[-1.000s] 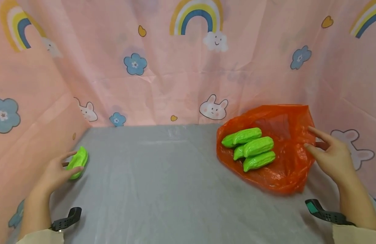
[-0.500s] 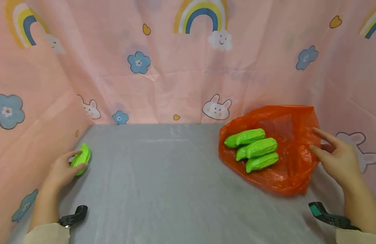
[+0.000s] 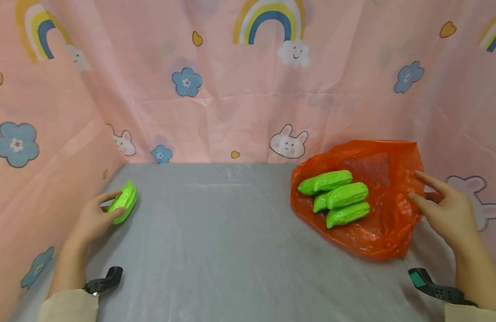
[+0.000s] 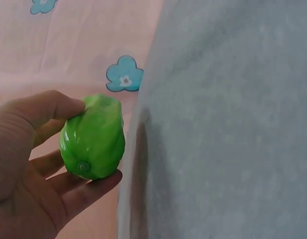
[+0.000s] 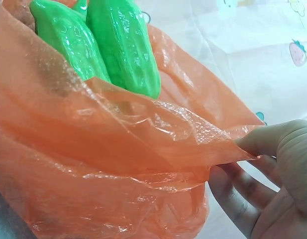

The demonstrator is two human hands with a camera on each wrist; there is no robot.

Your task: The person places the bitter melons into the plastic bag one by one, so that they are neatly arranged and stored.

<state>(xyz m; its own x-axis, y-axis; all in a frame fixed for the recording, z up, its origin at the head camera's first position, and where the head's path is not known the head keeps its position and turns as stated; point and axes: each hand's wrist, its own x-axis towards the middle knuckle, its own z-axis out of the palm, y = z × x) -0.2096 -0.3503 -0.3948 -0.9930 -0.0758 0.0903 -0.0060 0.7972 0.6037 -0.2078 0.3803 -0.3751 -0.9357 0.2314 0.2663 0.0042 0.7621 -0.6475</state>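
Fingers and thumb of the left hand [image 3: 95,218] grip a glossy green ridged plastic gourd [image 3: 124,207] near the grey table's [image 3: 231,250] left edge. Well apart, the right hand [image 3: 443,210] pinches the rim of a crinkled orange plastic bag [image 3: 376,223] holding four similar green gourds [image 3: 340,197].

no readable text or labels, seemingly only pictures on pink cloth [image 3: 239,112]

Pink cloth [image 3: 239,112] printed with rainbows, blue flowers, bunnies and clouds walls three sides. A grey sheet [image 3: 231,250] covers the surface below.
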